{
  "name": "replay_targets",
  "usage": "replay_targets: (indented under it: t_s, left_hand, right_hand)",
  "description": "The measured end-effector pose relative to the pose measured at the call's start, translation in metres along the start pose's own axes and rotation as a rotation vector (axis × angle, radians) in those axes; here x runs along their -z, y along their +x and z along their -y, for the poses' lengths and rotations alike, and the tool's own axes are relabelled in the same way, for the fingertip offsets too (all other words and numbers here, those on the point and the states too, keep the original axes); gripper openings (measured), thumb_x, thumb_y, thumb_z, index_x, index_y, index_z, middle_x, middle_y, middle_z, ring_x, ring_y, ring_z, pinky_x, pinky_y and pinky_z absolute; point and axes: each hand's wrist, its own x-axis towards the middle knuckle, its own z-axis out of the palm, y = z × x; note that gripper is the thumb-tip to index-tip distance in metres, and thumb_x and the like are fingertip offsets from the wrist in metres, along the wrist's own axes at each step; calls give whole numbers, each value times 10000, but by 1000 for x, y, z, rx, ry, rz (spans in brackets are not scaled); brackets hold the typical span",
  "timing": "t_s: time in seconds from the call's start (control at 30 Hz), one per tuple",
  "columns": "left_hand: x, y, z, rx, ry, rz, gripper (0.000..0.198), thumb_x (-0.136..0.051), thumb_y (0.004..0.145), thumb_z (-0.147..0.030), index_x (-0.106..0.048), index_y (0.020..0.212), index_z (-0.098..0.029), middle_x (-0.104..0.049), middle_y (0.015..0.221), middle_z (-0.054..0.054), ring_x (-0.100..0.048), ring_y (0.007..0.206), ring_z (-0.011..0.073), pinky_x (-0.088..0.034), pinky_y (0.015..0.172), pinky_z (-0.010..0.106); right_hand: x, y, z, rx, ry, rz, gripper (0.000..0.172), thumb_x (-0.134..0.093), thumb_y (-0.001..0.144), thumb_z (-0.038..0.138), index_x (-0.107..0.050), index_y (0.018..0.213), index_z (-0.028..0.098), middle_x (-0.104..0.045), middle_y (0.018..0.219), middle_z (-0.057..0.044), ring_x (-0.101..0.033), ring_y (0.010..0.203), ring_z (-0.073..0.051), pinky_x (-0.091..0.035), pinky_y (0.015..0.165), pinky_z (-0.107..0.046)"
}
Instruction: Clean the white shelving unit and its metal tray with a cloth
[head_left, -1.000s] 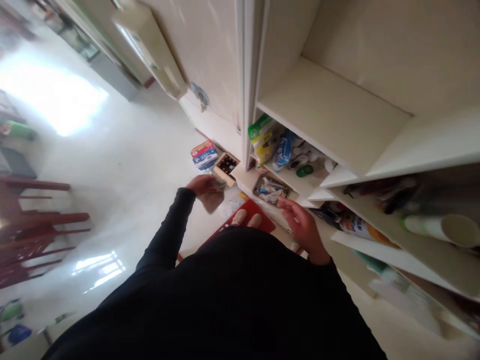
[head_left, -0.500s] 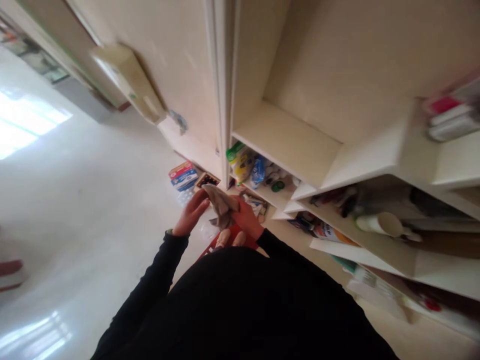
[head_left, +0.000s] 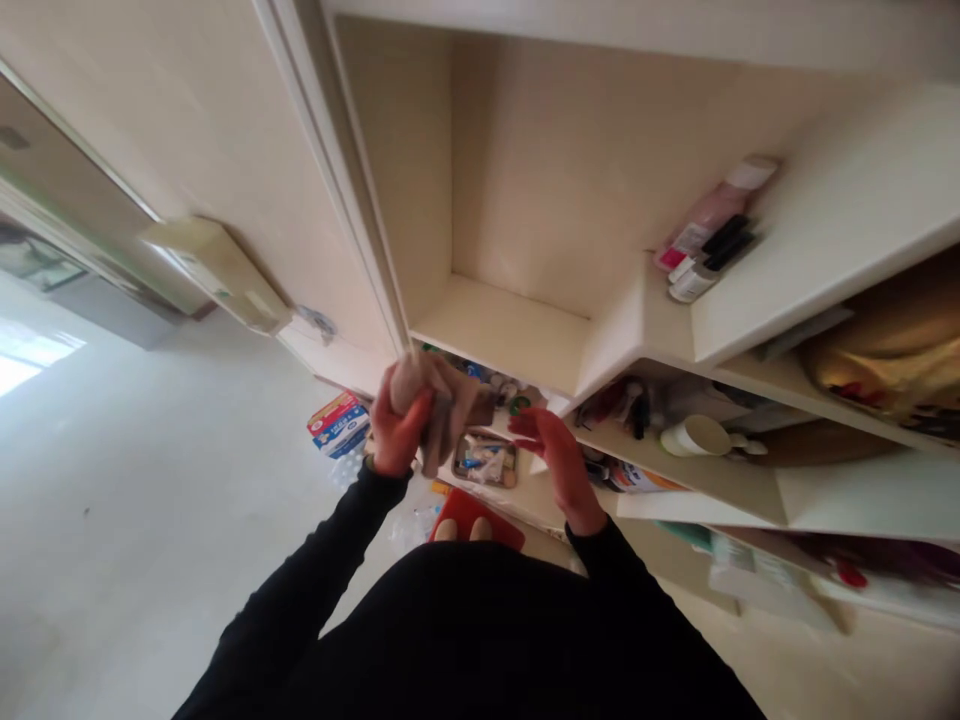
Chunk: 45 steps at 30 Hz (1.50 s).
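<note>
My left hand point(head_left: 397, 415) is raised in front of the white shelving unit point(head_left: 525, 340) and grips a brownish-grey cloth point(head_left: 446, 420) that hangs from its closed fingers. My right hand point(head_left: 559, 455) is just to the right of the cloth, apart from it, with its fingers loosely curved and nothing in them. Both arms are in black sleeves. Directly behind the hands is a bare cubby of the shelving.
Pink and dark bottles point(head_left: 709, 235) lie on an upper shelf at right. A white cup point(head_left: 697, 435) and clutter fill the lower shelves. Below stand my feet on a red stool point(head_left: 476, 520), a tray of small items point(head_left: 486, 462) and a red-blue box point(head_left: 337, 425) on the floor.
My view has tilted upward along the shelves. Both hands rose with the cloth. The right hand let go of it and moved right; the left hand keeps it.
</note>
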Motion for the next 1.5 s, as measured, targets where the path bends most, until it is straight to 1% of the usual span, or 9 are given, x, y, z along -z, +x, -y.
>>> replay_targets:
  t_s: [0.1,0.3,0.4,0.63,0.77,0.97,1.1,1.27,1.5]
  left_hand:
    - [-33,62,-12,-164,137,-186,453,-678,1000,-372,-710,1445,-298,-717,1444,109,-659,1413,345,-553,1262,536]
    - [-103,173,-11,-309,638,395,648,-671,1022,-325,-603,1622,-88,-593,1699,287,-517,1600,462,-339,1392,633]
    - [-133,192,-17,-264,747,456,593,-588,1076,-330,-611,1610,-73,-612,1660,315,-530,1567,471,-376,1342,667]
    - [-200,94,-77,-497,782,701,503,-567,1092,-284,-689,1561,-149,-636,1604,263,-601,1434,430,-541,1155,593]
    - [-181,46,-84,-644,693,832,496,-602,1059,-217,-729,1538,-208,-662,1566,209,-630,1394,375,-556,1170,540]
    - [-138,69,-76,-618,164,863,297,-619,1089,-296,-833,1281,-224,-748,1239,129,-730,1114,250,-606,1096,400]
    - [-188,108,-116,-600,-40,491,420,-639,1111,-372,-760,1470,-191,-693,1349,159,-673,1323,282,-540,1210,421]
    - [-248,131,-152,-565,46,563,388,-606,1125,-336,-795,1405,-146,-698,1182,147,-664,1306,302,-528,1222,453]
    - [-200,80,-135,-629,-8,520,398,-544,1133,-290,-760,1451,-186,-723,1287,141,-688,1278,269,-550,1206,422]
  right_hand:
    - [21,-19,-11,-2,22,-72,715,-828,812,913,-805,1131,273,-881,1160,-86,-843,1100,-295,-690,946,-442]
    - [59,-55,-41,-90,86,-253,718,-845,771,908,-816,1103,271,-882,1153,-107,-843,1111,-321,-676,929,-448]
    - [81,-70,-58,-136,117,-380,729,-858,726,902,-817,1099,278,-881,1160,-106,-837,1123,-324,-668,919,-440]
    - [87,-72,-76,-188,176,-440,720,-884,690,856,-812,1092,263,-878,1184,-118,-834,1121,-328,-667,909,-443]
    - [76,-59,-68,-163,178,-367,728,-906,682,867,-823,1073,259,-882,1136,-117,-838,1132,-328,-671,918,-437]
    - [92,-63,-75,-148,189,-436,712,-908,664,863,-827,1059,276,-887,1143,-113,-850,1112,-342,-685,879,-444]
    - [103,-73,-87,-163,216,-486,689,-908,678,810,-824,1097,271,-885,1167,-120,-849,1121,-352,-684,889,-466]
    - [111,-85,-89,-157,260,-527,665,-917,692,781,-827,1119,279,-882,1208,-105,-835,1164,-327,-667,940,-448]
    - [122,-102,-100,-185,306,-607,650,-909,672,780,-824,1089,289,-877,1224,-97,-829,1165,-319,-652,943,-449]
